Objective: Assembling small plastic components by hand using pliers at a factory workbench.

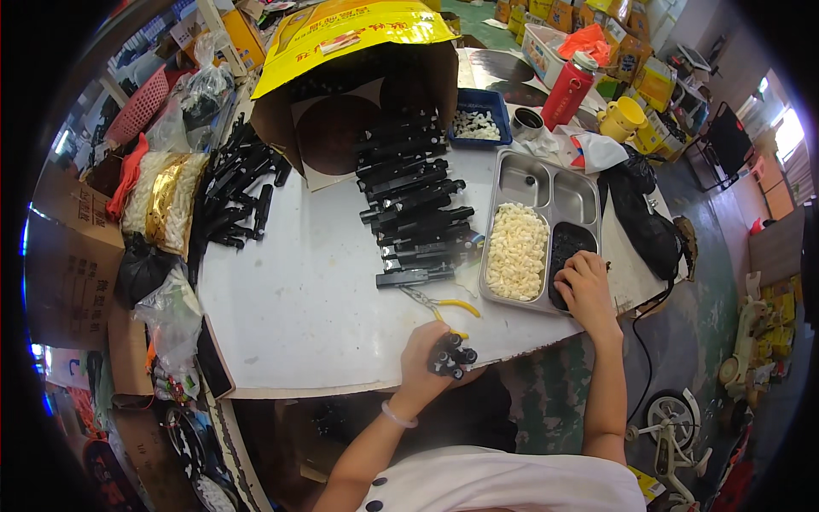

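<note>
My left hand [424, 354] is closed around a bundle of black plastic parts [452, 357] at the near edge of the white table [299, 307]. My right hand [585, 286] reaches into the compartment of small black pieces [567, 245] in a metal tray [550, 183], fingers bent over them; whether it grips any is hidden. The tray's large compartment holds small white pieces [516, 249]. A row of long black parts [414, 218] lies in a stack just left of the tray. Yellow-handled pliers [448, 305] lie between the stack and my left hand.
An open cardboard box with a yellow flap [358, 77] stands at the back. More black parts [235, 192] and bags of white pieces [166, 200] lie at left. A blue bin [479, 122], red bottle [568, 90], yellow cup [623, 115] and black bag [640, 213] sit at right.
</note>
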The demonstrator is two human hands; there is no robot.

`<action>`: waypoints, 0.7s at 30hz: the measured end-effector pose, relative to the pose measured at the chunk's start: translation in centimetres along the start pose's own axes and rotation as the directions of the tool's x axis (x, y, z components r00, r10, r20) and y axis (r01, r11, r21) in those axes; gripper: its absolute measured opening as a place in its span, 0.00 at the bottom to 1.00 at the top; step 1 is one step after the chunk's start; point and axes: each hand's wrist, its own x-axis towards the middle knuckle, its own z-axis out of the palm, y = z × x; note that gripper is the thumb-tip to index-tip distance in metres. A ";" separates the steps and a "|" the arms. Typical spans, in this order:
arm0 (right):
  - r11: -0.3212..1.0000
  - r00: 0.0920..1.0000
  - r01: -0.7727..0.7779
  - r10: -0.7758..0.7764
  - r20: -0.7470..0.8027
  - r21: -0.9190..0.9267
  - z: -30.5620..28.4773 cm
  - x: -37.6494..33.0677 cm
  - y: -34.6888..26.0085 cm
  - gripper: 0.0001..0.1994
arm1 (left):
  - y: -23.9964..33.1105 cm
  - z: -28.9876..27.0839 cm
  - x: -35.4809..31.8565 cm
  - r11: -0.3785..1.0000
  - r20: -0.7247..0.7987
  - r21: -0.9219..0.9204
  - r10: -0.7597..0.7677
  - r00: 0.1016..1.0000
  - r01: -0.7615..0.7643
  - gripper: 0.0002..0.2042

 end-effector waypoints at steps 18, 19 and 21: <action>0.979 0.983 0.135 -0.113 0.145 -0.151 -0.2 0.4 -0.3 0.06 | 0.1 0.1 0.1 1.000 -0.011 0.000 0.002 1.000 -0.002 0.31; 0.979 0.985 0.122 -0.099 0.139 -0.164 -0.1 0.3 -0.3 0.07 | 0.2 0.0 0.2 1.000 -0.010 -0.004 -0.001 1.000 0.001 0.31; 0.979 0.987 0.106 -0.083 0.138 -0.175 0.1 0.1 -0.1 0.08 | 0.8 0.0 0.4 1.000 -0.021 -0.021 -0.004 1.000 0.004 0.31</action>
